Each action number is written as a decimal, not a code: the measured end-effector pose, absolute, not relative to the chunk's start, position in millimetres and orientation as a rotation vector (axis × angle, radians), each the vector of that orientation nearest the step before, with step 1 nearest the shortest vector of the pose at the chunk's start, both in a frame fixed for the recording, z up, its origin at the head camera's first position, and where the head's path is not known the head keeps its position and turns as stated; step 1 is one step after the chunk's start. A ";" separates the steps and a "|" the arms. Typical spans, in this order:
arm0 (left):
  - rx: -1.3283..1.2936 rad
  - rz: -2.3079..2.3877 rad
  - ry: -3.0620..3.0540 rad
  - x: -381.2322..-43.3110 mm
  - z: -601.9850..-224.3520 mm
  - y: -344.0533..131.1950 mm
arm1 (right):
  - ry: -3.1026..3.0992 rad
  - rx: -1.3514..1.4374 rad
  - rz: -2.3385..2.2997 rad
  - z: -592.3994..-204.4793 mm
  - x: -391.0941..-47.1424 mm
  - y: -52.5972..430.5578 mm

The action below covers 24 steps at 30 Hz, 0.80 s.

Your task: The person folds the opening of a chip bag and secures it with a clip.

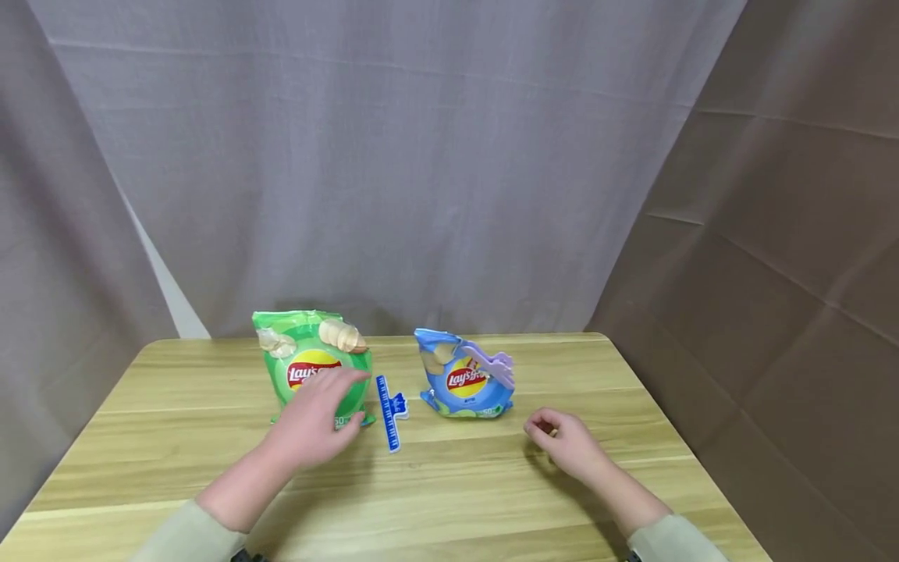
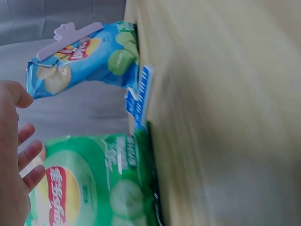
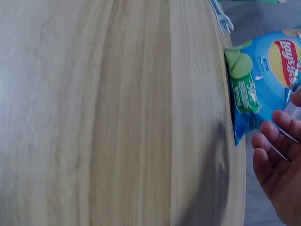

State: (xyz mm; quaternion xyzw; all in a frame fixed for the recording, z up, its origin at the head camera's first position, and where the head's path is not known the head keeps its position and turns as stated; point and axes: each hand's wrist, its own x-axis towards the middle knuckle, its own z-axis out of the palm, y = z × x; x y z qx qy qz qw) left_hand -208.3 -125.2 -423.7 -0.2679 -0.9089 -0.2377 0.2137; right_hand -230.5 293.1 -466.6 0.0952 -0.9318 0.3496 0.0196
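A green Lay's chip bag (image 1: 289, 339) stands upright at the left of the table. In front of it hovers my left hand (image 1: 316, 421), fingers extended and thumb apart, covering part of the bag in the head view. A blue bag clip (image 1: 389, 417) with white edges lies on the table between the two bags. Right of it stands a blue Lay's chip bag (image 1: 467, 402), with a lilac bag clip (image 1: 492, 365) slanting across its upper right corner. My right hand (image 1: 567, 446) is to the right of and nearer than the blue bag, fingers loosely bent, holding nothing.
The light wooden table (image 1: 449, 499) has a rounded far right corner. A grey curtain (image 1: 435, 156) hangs behind it, and a brown one (image 1: 794, 273) runs along the right side. White shows through a narrow gap at the left.
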 end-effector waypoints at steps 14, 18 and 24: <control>-0.632 -0.646 -2.519 -185.1 -436.2 -171.3 | -2.906 0.544 1.032 -469.1 -229.0 262.4; -0.615 -0.645 -2.522 -182.4 -437.8 -176.7 | -2.899 0.580 1.036 -469.8 -229.9 256.4; -0.602 -0.629 -2.511 -181.1 -438.3 -185.0 | -2.893 0.641 1.038 -469.5 -230.2 242.1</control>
